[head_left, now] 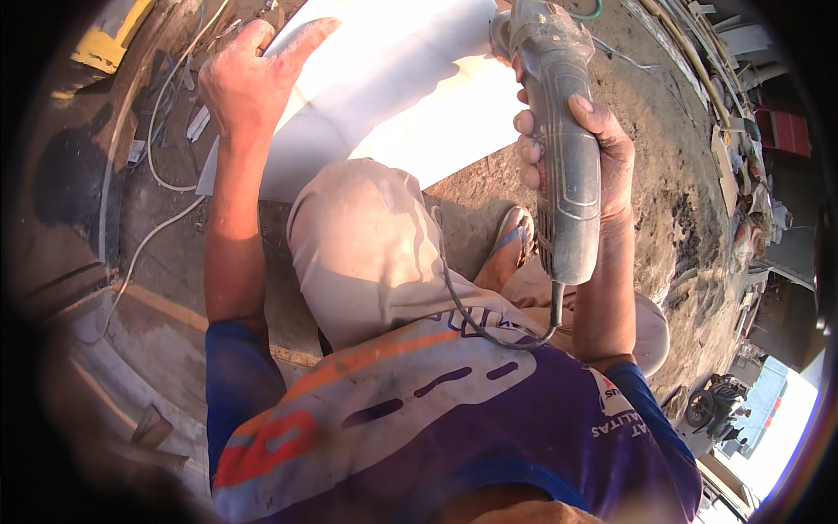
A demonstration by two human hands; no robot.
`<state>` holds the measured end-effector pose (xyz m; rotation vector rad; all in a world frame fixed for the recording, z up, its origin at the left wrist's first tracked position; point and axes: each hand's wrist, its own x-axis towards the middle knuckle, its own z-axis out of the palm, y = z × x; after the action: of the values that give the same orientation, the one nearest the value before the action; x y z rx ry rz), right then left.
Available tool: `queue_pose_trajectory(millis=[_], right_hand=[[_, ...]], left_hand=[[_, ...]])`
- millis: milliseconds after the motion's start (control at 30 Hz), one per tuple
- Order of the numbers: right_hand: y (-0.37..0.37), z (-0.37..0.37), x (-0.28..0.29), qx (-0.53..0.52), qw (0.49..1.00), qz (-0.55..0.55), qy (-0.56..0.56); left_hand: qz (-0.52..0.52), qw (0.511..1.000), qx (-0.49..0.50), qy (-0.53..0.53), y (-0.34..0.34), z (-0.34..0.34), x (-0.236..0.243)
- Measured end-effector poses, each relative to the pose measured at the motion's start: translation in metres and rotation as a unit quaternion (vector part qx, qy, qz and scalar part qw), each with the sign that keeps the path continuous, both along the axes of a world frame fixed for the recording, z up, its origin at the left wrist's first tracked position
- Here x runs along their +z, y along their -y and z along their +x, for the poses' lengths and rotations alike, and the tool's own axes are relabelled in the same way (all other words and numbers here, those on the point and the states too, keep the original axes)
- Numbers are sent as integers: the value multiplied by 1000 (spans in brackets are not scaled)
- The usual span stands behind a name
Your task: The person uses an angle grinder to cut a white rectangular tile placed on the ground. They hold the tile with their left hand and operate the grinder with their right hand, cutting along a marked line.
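Note:
My right hand [602,140] is wrapped round the body of a dusty grey angle grinder [567,175], its fingers on the left side and thumb on top. The grinder's head points away from me at the top edge, over the right edge of a large white slab [349,96]. A dark cord runs from its near end across my lap. At the slab's left edge my left hand [253,83] grips the slab, thumb stretched over the top face and fingers curled at the edge. Strong sunlight washes out part of the slab. My bent knee [358,218] is close against its near side.
A pale cable [153,148] loops over the dusty ground at left, near a yellow object [113,39]. My sandalled foot [509,244] rests below the slab. Piled scraps and poles line the right side, with a red box [781,133] and a parked motorcycle [717,407] farther off.

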<state>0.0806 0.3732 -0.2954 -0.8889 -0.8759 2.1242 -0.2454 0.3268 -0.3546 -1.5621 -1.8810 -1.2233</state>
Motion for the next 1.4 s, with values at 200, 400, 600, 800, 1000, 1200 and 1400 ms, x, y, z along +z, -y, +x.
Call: queue_pose_trajectory(millis=[200,400,600,800,1000,1200,1400], right_hand=[[-1,3,-3,7,1000,-13,-5],[-3,11,-6,3,1000,-6,5],[2,5,-4,6,1000,-4,-8],[-3,7,-5,-16,999,16,42],[-1,8,-8,16,1000,3,17],[4,5,0,-3,999,22,28],[1,2,-4,4,1000,4,20]], left_hand=[[1,1000,-8,-20,-1,-5,-4],[17,999,-17,-25,-3,-5,-7],[1,1000,-17,1,0,-3,-4],[-16,1000,2,-12,0,-3,-6],[-9,1000,-9,11,2,-1,-5],[-4,1000,-18,0,2,-1,-3],[-7,1000,-27,-4,3,1,-1]])
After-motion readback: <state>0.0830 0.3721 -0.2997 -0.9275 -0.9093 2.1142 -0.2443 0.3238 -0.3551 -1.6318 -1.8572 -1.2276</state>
